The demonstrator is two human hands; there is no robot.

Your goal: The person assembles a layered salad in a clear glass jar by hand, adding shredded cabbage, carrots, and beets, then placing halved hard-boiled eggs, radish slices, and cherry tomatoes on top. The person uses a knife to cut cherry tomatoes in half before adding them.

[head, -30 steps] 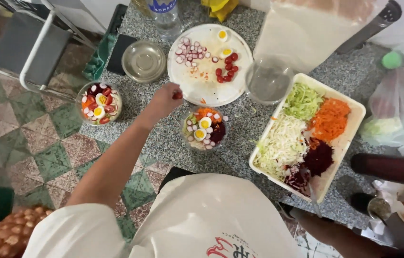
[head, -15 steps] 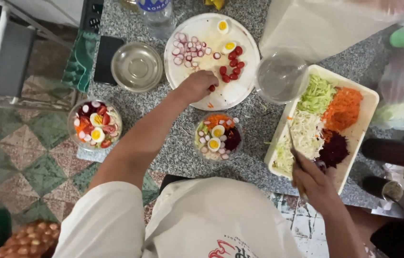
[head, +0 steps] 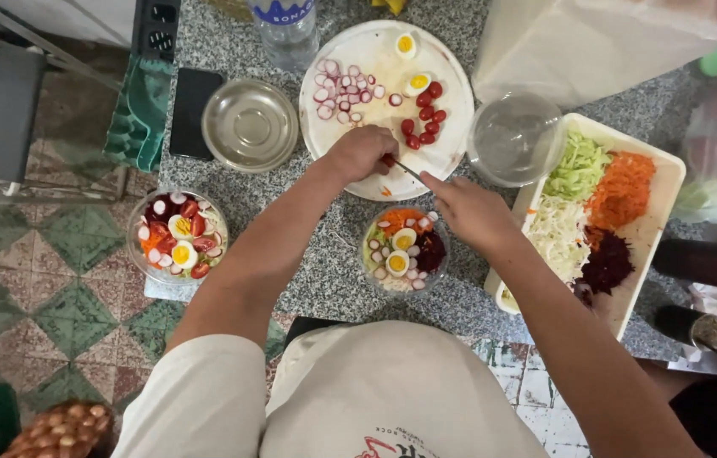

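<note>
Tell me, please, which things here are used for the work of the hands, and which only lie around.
In use:
left hand
right hand
knife
white board with cherry tomatoes, radish slices, egg halves
salad bowl
vegetable tray

Lying about:
steel bowl
phone
green cloth
water bottle
filled bowl

On the far part of the speckled stone counter (head: 231, 199) lies a round white board (head: 350, 140) with radish slices (head: 343, 85), egg halves and cherry tomatoes (head: 424, 123). The left hand (head: 362, 153) is curled at the board's near edge over something red, and the right hand (head: 470, 212) points a thin knife (head: 405, 170) at it. Just near the hands stands a clear salad bowl (head: 405, 252); another filled bowl (head: 177, 235) sits at the left. A white tray (head: 659, 220) of shredded vegetables lies at the right.
</note>
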